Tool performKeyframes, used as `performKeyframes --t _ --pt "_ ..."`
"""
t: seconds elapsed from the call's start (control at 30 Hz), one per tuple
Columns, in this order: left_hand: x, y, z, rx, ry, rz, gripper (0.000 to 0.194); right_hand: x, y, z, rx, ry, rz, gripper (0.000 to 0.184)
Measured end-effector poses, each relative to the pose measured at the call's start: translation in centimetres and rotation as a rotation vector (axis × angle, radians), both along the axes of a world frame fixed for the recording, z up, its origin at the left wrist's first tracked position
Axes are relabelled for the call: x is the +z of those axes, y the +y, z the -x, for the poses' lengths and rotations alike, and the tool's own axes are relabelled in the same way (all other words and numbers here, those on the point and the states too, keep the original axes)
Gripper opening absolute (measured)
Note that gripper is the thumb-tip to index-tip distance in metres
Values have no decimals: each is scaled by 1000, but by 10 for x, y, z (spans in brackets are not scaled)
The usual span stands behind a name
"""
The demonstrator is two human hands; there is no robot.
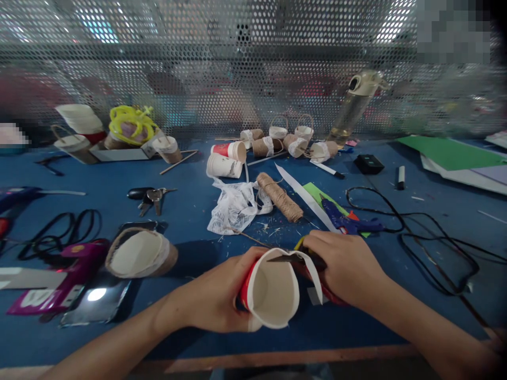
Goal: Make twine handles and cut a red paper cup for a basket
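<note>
In my left hand (225, 293) is a red and white paper cup (277, 290), tilted so that its pale inside faces me. My right hand (340, 261) grips a pair of scissors (287, 258) with dark blades; yellow shows on the handle. The blades lie across the cup's upper rim, one of them over the opening. A cut strip of the cup's rim (315, 277) curls away on the right, beside my right fingers. Beyond the cup lie white lace ribbon (233, 206) and a roll of brown twine (279, 197).
A twine-wrapped cup (144, 253), a phone (97, 301) and a purple glue gun (75, 269) lie on the left. At right sit a blue glue gun (348, 219) and its black cord. Small twine baskets (297, 145) and a bottle (354, 108) stand by the perforated metal screen.
</note>
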State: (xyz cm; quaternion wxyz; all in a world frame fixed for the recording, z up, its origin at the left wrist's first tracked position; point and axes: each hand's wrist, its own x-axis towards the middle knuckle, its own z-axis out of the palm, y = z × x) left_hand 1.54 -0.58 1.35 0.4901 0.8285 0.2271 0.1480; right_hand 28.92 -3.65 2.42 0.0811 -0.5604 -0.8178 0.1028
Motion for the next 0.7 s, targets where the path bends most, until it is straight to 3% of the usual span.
performKeyframes --t 0.2,0.33,0.7 --pt "2 2 -3 -39 -31 -27 77 -4 1 1 33 21 -85 17" --pt "0 2 -2 -74 -38 -34 83 -5 1 0 73 58 -166 13" --pt "-18 6 2 -249 -142 167 98 -2 -1 -1 205 30 -138 10"
